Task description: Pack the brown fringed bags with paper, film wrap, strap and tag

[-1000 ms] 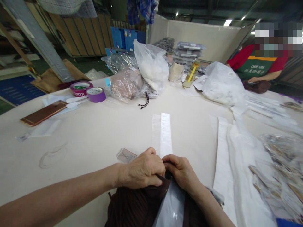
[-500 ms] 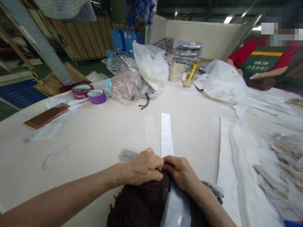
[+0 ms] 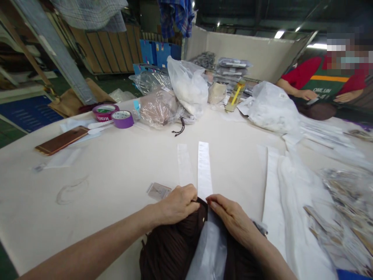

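Observation:
A dark brown gathered garment (image 3: 169, 249) lies at the table's near edge, in front of me. My left hand (image 3: 181, 204) is closed on its upper edge, knuckles up. Just to the right, my right hand (image 3: 231, 214) pinches the same edge between thumb and fingers. Between the hands the dark edge shows, with a small shiny dot beneath it. A translucent plastic strip (image 3: 211, 249) runs down over the brown cloth. Beyond my fingertips a white printed strip (image 3: 204, 167) lies flat, its near end hidden. Left of it sits a small bagged card (image 3: 159, 191).
At left lie a phone (image 3: 62, 140) and tape rolls (image 3: 122, 119). Bagged goods (image 3: 159, 107), a white plastic bag (image 3: 188, 83) and a yellowish bottle (image 3: 235, 95) stand behind. White plastic sleeves (image 3: 279, 206) lie right. A co-worker (image 3: 323, 85) handles brown cloth.
My hands have moved slightly apart, and the garment's dark edge now shows between them. The view has shifted a little. The co-worker's hands have moved.

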A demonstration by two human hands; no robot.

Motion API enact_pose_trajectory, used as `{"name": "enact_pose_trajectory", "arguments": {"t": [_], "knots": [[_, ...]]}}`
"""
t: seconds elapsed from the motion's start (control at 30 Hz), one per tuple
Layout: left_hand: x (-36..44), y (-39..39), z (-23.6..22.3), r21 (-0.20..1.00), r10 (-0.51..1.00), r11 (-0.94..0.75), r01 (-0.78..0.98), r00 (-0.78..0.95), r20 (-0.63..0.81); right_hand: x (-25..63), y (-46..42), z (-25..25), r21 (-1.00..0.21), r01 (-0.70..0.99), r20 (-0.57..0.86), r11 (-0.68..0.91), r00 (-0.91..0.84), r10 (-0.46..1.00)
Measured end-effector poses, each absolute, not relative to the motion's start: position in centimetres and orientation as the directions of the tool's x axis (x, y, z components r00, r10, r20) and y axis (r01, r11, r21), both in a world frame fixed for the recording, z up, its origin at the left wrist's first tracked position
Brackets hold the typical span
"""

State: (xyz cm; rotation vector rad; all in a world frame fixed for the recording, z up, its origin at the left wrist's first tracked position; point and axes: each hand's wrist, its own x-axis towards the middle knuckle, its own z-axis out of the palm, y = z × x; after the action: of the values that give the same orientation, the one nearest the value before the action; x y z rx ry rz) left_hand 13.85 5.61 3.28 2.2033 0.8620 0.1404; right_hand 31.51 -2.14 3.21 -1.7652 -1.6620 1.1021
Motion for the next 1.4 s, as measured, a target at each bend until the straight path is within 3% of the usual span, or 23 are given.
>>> {"name": "enact_pose_trajectory", "arguments": {"t": [0.17, 0.3, 0.47, 0.6, 0.7, 0.77, 0.83, 0.97, 1.07, 1.13, 1.23, 1.3, 1.4], "knots": [[14.4, 5.4, 3.8, 0.666, 0.582, -0.548, 0.506, 0.803, -0.131, 31.1, -3.8, 2.3, -0.766, 0.613, -0.157, -0.195, 0.115, 0.981], [14.8, 4.5, 3.2, 0.687, 0.634, -0.498, 0.529, 0.762, -0.127, 31.0, -3.9, 1.7, -0.746, 0.635, -0.137, -0.199, 0.146, 0.980], [15.2, 3.8, 2.6, 0.596, 0.723, -0.530, 0.603, 0.689, -0.053, 31.0, -4.3, 1.5, -0.774, 0.603, -0.097, -0.193, 0.189, 0.977], [16.2, 4.7, 3.3, 0.588, 0.800, -0.340, 0.734, 0.554, -0.229, 31.5, -4.2, 2.2, -0.785, 0.588, -0.151, -0.197, 0.126, 0.980], [16.7, 4.8, 3.6, 0.574, 0.794, -0.298, 0.763, 0.532, -0.294, 31.9, -4.2, 3.1, -0.789, 0.584, -0.232, -0.192, 0.007, 0.973], [16.7, 4.2, 3.3, 0.573, 0.811, -0.355, 0.739, 0.548, -0.205, 31.9, -4.4, 3.3, -0.762, 0.626, -0.226, -0.166, -0.017, 0.974], [16.5, 3.4, 2.7, 0.547, 0.807, -0.485, 0.682, 0.591, -0.022, 31.7, -4.6, 2.9, -0.720, 0.684, -0.178, -0.120, -0.014, 0.984], [15.0, 1.9, 2.2, 0.436, 0.667, -0.735, 0.519, 0.667, 0.330, 31.7, -5.4, 2.2, -0.723, 0.690, 0.003, -0.038, 0.059, 0.998], [13.4, 0.9, 3.5, 0.470, 0.620, -0.774, 0.425, 0.660, 0.424, 31.6, -7.1, 3.0, -0.713, 0.700, 0.148, -0.037, 0.202, 0.968], [12.4, -0.1, 4.6, 0.648, 0.706, -0.642, 0.411, 0.645, 0.290, 31.0, -9.1, 3.8, -0.713, 0.694, 0.108, -0.094, 0.242, 0.964], [11.7, -1.6, 5.5, 0.872, 0.770, -0.154, 0.465, 0.610, -0.189, 28.9, -12.5, 3.9, -0.748, 0.626, -0.124, -0.221, 0.196, 0.973], [11.8, -2.2, 5.4, 0.865, 0.699, 0.143, 0.480, 0.570, -0.432, 27.4, -14.0, 3.3, -0.738, 0.599, -0.193, -0.310, 0.253, 0.948], [12.4, -2.0, 5.0, 0.805, 0.588, 0.412, 0.426, 0.551, -0.592, 26.2, -14.2, 2.3, -0.742, 0.545, -0.206, -0.390, 0.368, 0.907]]}}
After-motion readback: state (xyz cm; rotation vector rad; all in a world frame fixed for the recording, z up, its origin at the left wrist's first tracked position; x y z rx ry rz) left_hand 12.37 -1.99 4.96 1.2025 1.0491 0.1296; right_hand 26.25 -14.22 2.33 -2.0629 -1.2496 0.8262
